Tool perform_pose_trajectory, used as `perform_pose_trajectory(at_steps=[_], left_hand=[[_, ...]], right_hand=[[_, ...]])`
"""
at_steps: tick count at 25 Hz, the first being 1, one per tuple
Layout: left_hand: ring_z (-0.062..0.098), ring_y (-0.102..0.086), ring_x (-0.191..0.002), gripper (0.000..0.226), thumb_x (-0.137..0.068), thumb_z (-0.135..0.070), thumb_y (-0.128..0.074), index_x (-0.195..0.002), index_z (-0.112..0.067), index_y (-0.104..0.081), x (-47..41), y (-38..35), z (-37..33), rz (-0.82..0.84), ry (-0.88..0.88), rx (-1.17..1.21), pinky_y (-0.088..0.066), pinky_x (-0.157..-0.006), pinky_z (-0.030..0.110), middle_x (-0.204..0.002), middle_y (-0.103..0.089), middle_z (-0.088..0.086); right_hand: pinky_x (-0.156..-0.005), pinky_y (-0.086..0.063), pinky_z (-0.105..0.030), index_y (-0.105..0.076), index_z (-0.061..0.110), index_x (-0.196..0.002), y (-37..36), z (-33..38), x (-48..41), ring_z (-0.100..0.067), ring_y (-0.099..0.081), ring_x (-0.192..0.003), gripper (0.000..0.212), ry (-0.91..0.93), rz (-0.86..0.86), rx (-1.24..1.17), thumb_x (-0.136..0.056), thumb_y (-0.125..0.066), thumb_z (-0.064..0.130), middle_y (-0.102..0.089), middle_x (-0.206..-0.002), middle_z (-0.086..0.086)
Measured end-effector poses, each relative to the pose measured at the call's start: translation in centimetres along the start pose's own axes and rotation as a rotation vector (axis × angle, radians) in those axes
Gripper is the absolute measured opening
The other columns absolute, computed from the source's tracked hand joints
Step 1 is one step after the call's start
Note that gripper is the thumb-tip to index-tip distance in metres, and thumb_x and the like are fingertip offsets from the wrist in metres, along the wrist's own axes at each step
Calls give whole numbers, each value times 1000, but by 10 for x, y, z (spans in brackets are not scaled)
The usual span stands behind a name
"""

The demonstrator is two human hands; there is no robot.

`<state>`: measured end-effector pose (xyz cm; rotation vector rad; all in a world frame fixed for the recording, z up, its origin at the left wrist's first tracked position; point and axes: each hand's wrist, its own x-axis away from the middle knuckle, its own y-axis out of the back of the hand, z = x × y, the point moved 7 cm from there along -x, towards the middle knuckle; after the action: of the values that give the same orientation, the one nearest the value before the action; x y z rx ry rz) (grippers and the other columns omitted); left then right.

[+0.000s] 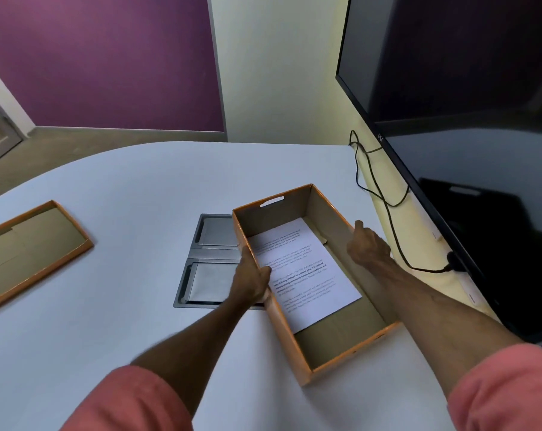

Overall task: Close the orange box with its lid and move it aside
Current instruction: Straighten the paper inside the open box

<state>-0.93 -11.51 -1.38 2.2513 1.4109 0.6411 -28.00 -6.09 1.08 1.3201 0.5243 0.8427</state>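
The orange box (341, 346) stands open on the white table, right of centre, with a printed sheet of paper (301, 269) lying inside. My left hand (252, 279) grips the box's left wall, thumb over the rim. My right hand (367, 245) holds the right wall from outside, thumb up on the rim. The orange lid (30, 247) lies upside down at the far left of the table, well apart from the box.
A grey metal cable hatch (206, 259) is set into the table (123, 306) just left of the box, partly under it. A large black screen (465, 135) hangs on the right wall, with black cables (385, 206) trailing beside the box.
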Motion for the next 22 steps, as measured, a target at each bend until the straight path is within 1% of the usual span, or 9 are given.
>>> perform_pose_trajectory(at_steps=[2,4,7,9,11,14,17,19,22], left_hand=[[39,-57,-117,75,-77,-38,-44,-143,-5,-27,-7,9,3,16,-26,-37,-46,-97,45,-134,-57,18],[42,-59,-113,73,-80,-37,-40,-143,-4,-25,-11,15,5,25,0,-61,-49,-95,47,-129,-59,19],[39,-60,-110,60,-94,-24,-42,-148,-9,-19,-8,12,11,-1,77,-31,-50,-94,48,-124,-60,15],[39,-61,-108,50,-97,-20,-41,-144,-12,-27,-3,8,16,-56,130,41,-51,-94,50,-123,-62,17],[40,-62,-108,45,-95,-16,-41,-139,-10,-32,1,7,17,-73,166,108,-52,-94,53,-123,-61,19],[38,-61,-108,48,-93,-3,-43,-138,-7,-29,6,18,13,-30,168,151,-53,-93,49,-125,-59,20],[37,-56,-116,59,-92,-1,-48,-144,-10,-22,12,37,6,32,141,162,-50,-94,46,-134,-53,17],[36,-54,-120,61,-92,-2,-51,-145,-12,-22,18,57,1,44,123,167,-49,-94,45,-137,-50,13],[34,-51,-124,56,-94,-9,-52,-145,-14,-29,29,92,2,16,81,189,-47,-96,44,-141,-49,10]], right_hand=[[-75,-42,-38,-35,9,-132,-5,-5,2,-37,-57,-98,43,-7,109,-77,-89,-40,6,-57,-116,-20],[-71,-43,-36,-35,14,-133,-13,-5,6,-36,-54,-88,44,22,166,-169,-90,-36,4,-56,-110,-21],[-68,-45,-37,-32,13,-139,-22,-3,7,-41,-60,-90,50,27,177,-339,-91,-35,-2,-56,-111,-27],[-65,-46,-36,-33,12,-139,-22,-2,8,-38,-60,-87,50,36,158,-384,-91,-35,-5,-57,-112,-26],[-66,-45,-32,-34,11,-140,-18,-1,11,-31,-55,-85,51,36,160,-414,-92,-35,-5,-55,-119,-24],[-60,-43,-25,-34,13,-142,-11,2,20,-28,-52,-89,53,18,162,-453,-93,-34,-6,-52,-128,-22],[-51,-38,-20,-35,12,-142,-5,12,35,-26,-51,-89,53,-8,144,-505,-93,-34,-6,-51,-131,-22],[-53,-38,-20,-34,12,-143,-1,24,48,-25,-51,-92,53,-40,128,-526,-93,-35,-6,-49,-134,-20],[-68,-42,-27,-34,12,-143,2,49,73,-32,-55,-100,54,-75,111,-556,-92,-36,-6,-49,-135,-20]])
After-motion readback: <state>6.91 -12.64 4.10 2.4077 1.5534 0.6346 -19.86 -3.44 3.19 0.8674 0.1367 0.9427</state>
